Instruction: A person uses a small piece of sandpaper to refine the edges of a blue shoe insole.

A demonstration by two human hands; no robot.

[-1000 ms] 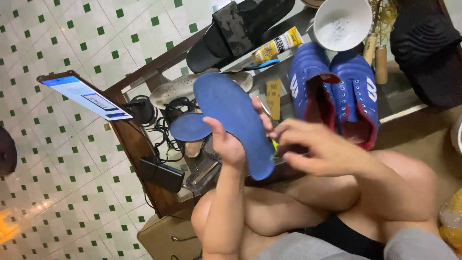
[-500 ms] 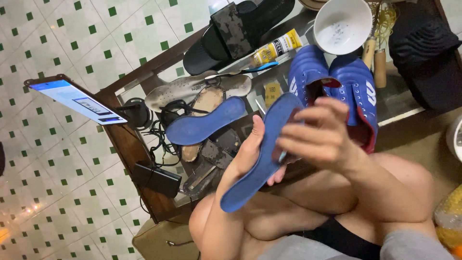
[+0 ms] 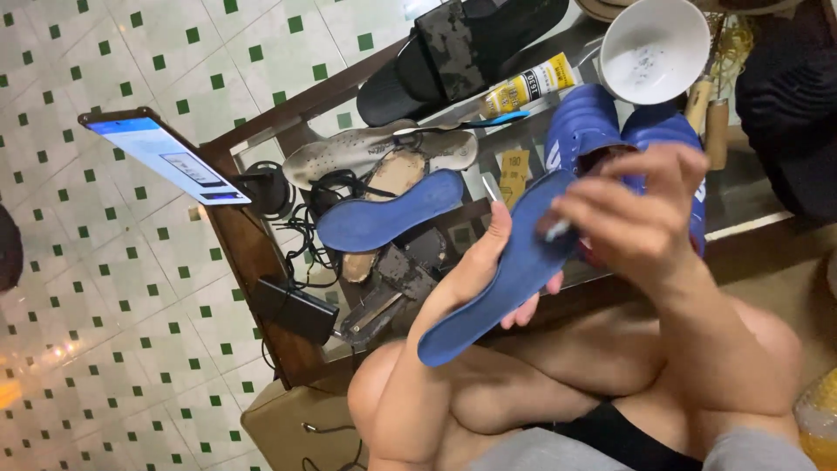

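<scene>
My left hand holds a blue insole from below, its length slanting from lower left to upper right above my knees. My right hand sits over the insole's upper end, its fingers pinched on a small white-tipped thing that I cannot make out. A second blue insole lies on the glass table to the left. Behind my right hand stands a pair of blue shoes.
On the table lie a grey perforated insole, a worn brown insole, black slide sandals, a yellow glue tube, a white bowl, cables and a black box. A phone stands propped at the left.
The insole in my hands has turned from nearly upright and facing me to a flatter slant. My right hand has moved up to its far end. The other insole now lies on the table.
</scene>
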